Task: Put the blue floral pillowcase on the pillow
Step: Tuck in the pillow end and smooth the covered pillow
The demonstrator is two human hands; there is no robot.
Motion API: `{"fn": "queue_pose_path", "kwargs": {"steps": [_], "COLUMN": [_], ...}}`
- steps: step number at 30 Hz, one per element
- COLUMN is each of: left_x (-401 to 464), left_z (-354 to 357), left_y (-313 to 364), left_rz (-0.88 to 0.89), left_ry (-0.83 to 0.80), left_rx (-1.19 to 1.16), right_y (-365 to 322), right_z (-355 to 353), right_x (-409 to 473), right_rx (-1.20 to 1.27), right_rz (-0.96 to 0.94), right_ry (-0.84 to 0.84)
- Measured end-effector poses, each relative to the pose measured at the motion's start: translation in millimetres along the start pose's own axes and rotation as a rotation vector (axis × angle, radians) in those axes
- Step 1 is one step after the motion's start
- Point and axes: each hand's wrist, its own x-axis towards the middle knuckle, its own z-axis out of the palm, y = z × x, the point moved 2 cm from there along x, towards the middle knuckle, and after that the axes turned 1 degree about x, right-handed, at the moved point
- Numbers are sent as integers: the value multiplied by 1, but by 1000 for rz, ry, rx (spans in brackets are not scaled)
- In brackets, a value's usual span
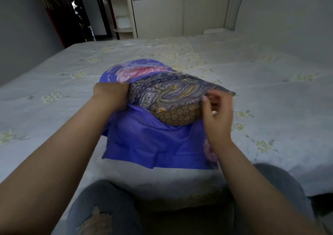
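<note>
A pillow (171, 94) in a dark paisley cover with a gold honeycomb end lies on the bed. The blue floral pillowcase (153, 141) covers its far end, where a pink flower shows, and its loose blue cloth spreads flat on the bed under the pillow's near end. My left hand (110, 95) grips the pillow's left side where the pillowcase edge meets it. My right hand (217, 114) is at the pillow's right corner with fingers curled by the paisley fabric's edge; a firm pinch cannot be made out because of blur.
The bed (252, 69) has a pale grey sheet with small yellow flowers. My knees in grey jeans (100, 207) are at its near edge. A white headboard (281, 7) stands at the right, a wardrobe (180, 16) beyond the bed, a dark doorway (79, 13) at the left.
</note>
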Motion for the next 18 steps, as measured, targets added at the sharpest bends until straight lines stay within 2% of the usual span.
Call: {"fn": "queue_pose_path", "kwargs": {"steps": [2,3,4,6,7,9,11,13,14,16,18], "left_x": [-14,-21,-30,-47,-52,-50,-39,-28,-23,-16,-11], "left_z": [-11,-16,-21,-27,-27,-17,-4,1,2,2,1], "left_y": [16,27,42,73,88,106,103,90,85,76,64], "left_rz": [65,120,210,456,553,556,444,376,371,369,337], "left_ry": [127,202,281,374,363,295,345,451,474,505,524], "left_rx": [50,-5,-131,-444,-505,-398,-301,-348,-402,-485,-552], "right_y": [16,22,29,30,27,21,20,25,30,43,58], "right_z": [-6,-3,2,8,9,8,9,14,17,26,37], "right_x": [-15,-21,-25,-27,-24,-13,-7,-7,-8,-13,-13], "right_rx": [-43,23,93,194,281,520,651,441,198,-292,-625], "right_rz": [103,229,331,370,360,430,595,574,433,64,-138], "right_ry": [228,224,151,3,-28,16,70,-11,-128,-474,-721]}}
